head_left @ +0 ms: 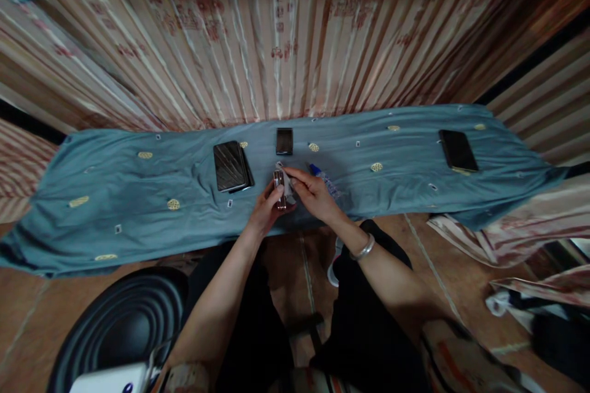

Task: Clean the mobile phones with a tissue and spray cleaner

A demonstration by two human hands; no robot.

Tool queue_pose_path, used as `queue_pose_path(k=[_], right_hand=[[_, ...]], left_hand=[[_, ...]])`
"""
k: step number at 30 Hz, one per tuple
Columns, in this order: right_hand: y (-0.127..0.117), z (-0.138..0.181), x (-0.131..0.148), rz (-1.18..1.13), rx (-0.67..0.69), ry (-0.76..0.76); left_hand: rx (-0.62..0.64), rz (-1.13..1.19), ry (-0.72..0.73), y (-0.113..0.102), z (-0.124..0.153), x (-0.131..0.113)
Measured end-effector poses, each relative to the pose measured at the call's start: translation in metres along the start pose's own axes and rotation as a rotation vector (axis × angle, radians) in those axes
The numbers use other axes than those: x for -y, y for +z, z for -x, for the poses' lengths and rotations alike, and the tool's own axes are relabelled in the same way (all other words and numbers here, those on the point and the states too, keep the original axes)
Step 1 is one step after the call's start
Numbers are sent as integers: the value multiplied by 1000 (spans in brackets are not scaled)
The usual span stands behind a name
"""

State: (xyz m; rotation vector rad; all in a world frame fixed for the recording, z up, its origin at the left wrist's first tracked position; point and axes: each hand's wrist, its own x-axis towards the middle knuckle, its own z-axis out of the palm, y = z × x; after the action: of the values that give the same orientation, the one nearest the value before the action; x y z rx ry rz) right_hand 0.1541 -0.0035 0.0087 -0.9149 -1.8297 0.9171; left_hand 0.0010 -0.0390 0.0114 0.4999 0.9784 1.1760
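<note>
Curtain [258, 31] characters: too blurred to read. Left hand [266, 206] curled around metal-edged device [278, 183], thumb on top. Right hand [317, 193] nearly closed, fingertips pinching pale wipe [287, 186] at device's right side. Device sits between both hands, over bench [198, 221].
</note>
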Motion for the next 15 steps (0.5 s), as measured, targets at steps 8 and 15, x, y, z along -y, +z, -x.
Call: queue_pose_path(k=[8, 15], right_hand=[[0, -4, 5, 36, -43, -39], [0, -7, 2, 111, -33, 30]], left_hand=[[-59, -7, -101, 7, 3, 0], [-43, 32, -123, 6, 9, -3]])
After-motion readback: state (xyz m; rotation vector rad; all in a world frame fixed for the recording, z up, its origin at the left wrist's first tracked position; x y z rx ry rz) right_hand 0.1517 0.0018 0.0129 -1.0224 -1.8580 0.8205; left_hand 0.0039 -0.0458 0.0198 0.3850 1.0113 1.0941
